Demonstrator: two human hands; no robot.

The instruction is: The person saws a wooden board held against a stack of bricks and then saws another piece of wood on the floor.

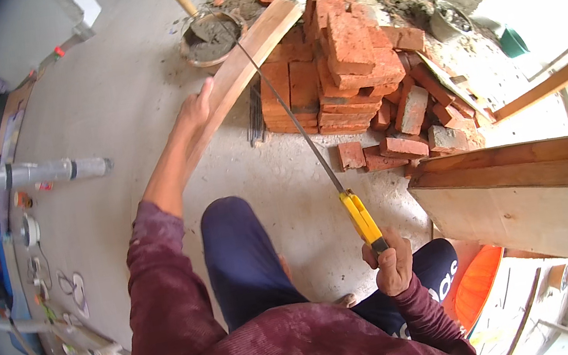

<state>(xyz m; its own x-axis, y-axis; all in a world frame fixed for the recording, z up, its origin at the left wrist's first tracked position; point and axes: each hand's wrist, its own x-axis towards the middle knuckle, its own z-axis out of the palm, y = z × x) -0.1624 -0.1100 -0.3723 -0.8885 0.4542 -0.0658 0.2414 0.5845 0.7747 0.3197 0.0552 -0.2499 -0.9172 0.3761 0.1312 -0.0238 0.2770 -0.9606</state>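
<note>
A long wooden board point(232, 85) slants up and away in front of me, its far end beside the brick stack. My left hand point(195, 110) is closed around the board's near part, the thumb lying along its upper face. In my right hand point(392, 264), low and to the right, is the handle of a yellow-and-black handsaw point(358, 216). The thin blade, seen nearly edge-on, runs up and left and crosses the board toward its far end. Whether its teeth touch the wood I cannot tell.
Stacked red bricks point(352, 44) stand ahead, with loose bricks point(411, 113) to their right. A mortar tub point(206, 62) holds a trowel point(186, 5). Thin rods point(254, 115) lie beside the stack. A wooden box-like form point(526, 206) and an orange object point(478, 288) are at right; metal pipes point(31, 174) at left.
</note>
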